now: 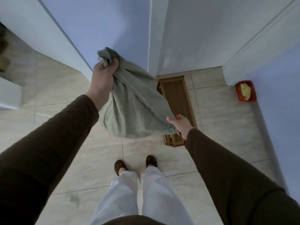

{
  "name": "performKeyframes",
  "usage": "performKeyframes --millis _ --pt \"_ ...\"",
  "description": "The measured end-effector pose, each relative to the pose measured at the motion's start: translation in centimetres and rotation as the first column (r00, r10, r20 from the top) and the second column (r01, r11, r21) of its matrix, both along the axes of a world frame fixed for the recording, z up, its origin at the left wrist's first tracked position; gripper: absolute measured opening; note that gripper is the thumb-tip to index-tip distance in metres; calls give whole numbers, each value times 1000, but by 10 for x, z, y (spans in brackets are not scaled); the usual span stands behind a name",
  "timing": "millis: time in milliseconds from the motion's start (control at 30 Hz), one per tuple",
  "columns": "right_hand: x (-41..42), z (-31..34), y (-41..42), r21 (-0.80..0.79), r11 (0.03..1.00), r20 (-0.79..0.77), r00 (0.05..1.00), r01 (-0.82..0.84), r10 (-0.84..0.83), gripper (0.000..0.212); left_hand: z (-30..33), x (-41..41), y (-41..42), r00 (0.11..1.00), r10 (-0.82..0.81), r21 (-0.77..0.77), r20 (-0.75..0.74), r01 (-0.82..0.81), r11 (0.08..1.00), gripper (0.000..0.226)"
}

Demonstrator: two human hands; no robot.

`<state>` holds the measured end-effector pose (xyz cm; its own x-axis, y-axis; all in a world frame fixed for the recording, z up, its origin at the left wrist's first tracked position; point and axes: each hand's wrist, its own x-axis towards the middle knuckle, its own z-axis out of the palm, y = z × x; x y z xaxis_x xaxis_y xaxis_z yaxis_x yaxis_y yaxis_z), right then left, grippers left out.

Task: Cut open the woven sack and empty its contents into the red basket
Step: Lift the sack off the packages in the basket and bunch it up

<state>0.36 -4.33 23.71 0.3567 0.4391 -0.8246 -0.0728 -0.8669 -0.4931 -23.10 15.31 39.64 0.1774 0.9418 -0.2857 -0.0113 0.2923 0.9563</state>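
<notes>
A bulging grey-green woven sack (133,108) with a stitched seam hangs in the air in front of me, above the floor. My left hand (102,77) grips its bunched neck at the top. My right hand (179,125) holds the lower right corner, thumb on the fabric and fingers hidden beneath. Small red bits show at that hand; I cannot tell what they are. The red basket (253,95) stands on the floor at the far right against the wall, with something yellow inside.
A low wooden bench (177,98) stands on the tiled floor just behind the sack, near a wall corner. White walls close in ahead and on the right. A white box (9,95) sits at the left. My feet in patterned slippers (120,167) are below.
</notes>
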Motion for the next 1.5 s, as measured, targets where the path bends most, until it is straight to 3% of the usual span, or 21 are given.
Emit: performKeyframes --millis 133,300,400,500,733,933,1133,1200,1233,1300,1400,1467,1500 --pt "6 -14 -13 -62 980 -95 976 190 -195 50 18 -13 3 994 72 -2 83 -72 997 21" --pt "4 -11 5 -60 963 -156 950 265 -271 19 22 -30 9 982 158 -23 102 -157 987 19" --pt "-3 4 28 62 932 -88 932 358 -352 14 12 -41 16 971 235 -39 51 -234 972 18" --pt "-7 27 59 202 873 -145 895 443 -421 12 -4 -57 22 953 303 -91 -7 -302 949 14" --pt "-22 79 138 393 896 -79 979 205 -189 9 -28 -88 25 889 434 -229 -142 -456 860 24" --pt "-43 116 188 533 846 15 1000 11 -23 6 -30 -81 24 951 296 -314 -87 -308 898 18" --pt "-80 140 213 617 770 62 985 -164 160 8 -24 -31 18 992 -126 -275 -28 113 955 38" --pt "-93 144 216 628 721 131 953 -292 272 6 -28 -11 15 951 -264 -225 -161 225 948 51" --pt "-98 145 217 622 706 154 936 -340 316 5 -32 -3 14 935 -252 -195 -249 207 959 54" --pt "-96 144 215 597 679 204 899 -428 387 18 -38 5 16 941 -81 -129 -328 41 991 39" --pt "-79 130 201 554 643 383 848 -529 367 64 -45 2 28 952 81 -130 -295 -124 984 27" --pt "-75 114 189 519 664 374 841 -539 390 93 -45 4 34 966 83 -152 -245 -123 981 29" --pt "-78 106 184 514 674 331 848 -530 413 96 -42 7 35 973 42 -150 -226 -78 986 30"
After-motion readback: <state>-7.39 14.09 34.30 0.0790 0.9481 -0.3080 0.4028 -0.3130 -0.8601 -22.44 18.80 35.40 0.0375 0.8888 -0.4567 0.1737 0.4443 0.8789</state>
